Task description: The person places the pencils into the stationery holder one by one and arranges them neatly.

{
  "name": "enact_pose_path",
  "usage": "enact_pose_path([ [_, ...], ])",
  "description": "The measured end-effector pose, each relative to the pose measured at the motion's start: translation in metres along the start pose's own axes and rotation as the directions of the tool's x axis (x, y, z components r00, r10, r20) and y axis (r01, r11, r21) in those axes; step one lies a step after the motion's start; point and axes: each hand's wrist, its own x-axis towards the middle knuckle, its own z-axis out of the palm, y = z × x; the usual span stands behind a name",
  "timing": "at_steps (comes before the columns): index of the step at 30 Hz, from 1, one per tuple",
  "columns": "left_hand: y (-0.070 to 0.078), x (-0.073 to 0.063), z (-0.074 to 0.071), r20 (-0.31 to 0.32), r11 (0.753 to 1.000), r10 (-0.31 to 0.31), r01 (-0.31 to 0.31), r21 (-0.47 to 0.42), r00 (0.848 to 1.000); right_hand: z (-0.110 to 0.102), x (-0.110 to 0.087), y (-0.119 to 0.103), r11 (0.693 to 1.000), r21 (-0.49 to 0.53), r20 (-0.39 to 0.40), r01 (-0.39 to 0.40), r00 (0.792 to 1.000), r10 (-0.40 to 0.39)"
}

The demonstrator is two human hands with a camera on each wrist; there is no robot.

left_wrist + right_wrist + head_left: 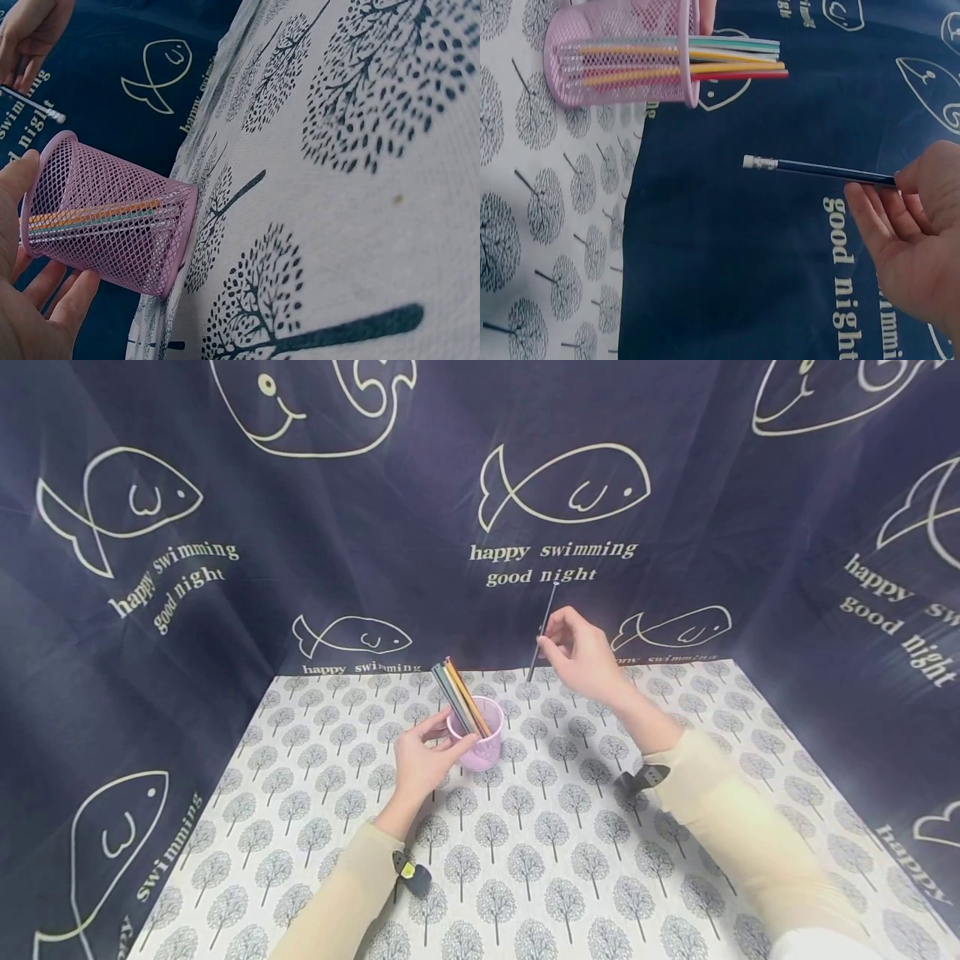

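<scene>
A pink mesh pencil cup (482, 757) stands upright on the cloth, with several colored pencils (459, 693) leaning in it toward the left. My left hand (425, 760) holds the cup by its rim, thumb at the near side and fingers round the left side. Up and to the right, my right hand (587, 658) pinches a dark pencil (817, 172) between thumb and fingers. It is held in the air, apart from the cup; its white eraser (748, 161) is at the lower end. In the right wrist view, yellow, red and green pencils show through the mesh.
A white tablecloth (322, 835) printed with grey trees covers the table. Dark blue curtains (442, 527) with fish drawings and lettering hang behind the table and at both sides. Both wrists wear dark straps.
</scene>
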Motion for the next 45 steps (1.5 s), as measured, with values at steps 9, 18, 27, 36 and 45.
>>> enact_pose_path([
  [9, -0.001, 0.002, -0.001, -0.002, 1.000, 0.008, -0.008, 0.011, 1.000, 0.023, -0.002, -0.010, 0.998, 0.055, 0.057, 0.011, 0.998, -0.014],
  [18, 0.000, 0.000, -0.001, -0.001, 0.999, 0.027, -0.027, 0.031, 1.000, 0.045, -0.004, -0.010, 0.997, 0.070, 0.120, 0.024, 0.992, -0.032],
  [27, 0.002, -0.001, -0.001, 0.000, 1.000, 0.011, -0.011, 0.027, 1.000, 0.064, -0.005, -0.005, 0.996, -0.025, 0.219, 0.087, 0.972, -0.080],
  [36, 0.003, 0.000, 0.000, 0.000, 0.999, 0.019, -0.019, 0.034, 1.000, 0.079, -0.007, 0.006, 0.983, -0.146, 0.333, 0.109, 0.941, -0.055],
  [45, 0.003, 0.000, 0.000, -0.004, 0.998, 0.048, -0.048, 0.036, 0.999, 0.094, -0.003, 0.007, 0.958, -0.222, 0.356, 0.181, 0.930, -0.094],
])
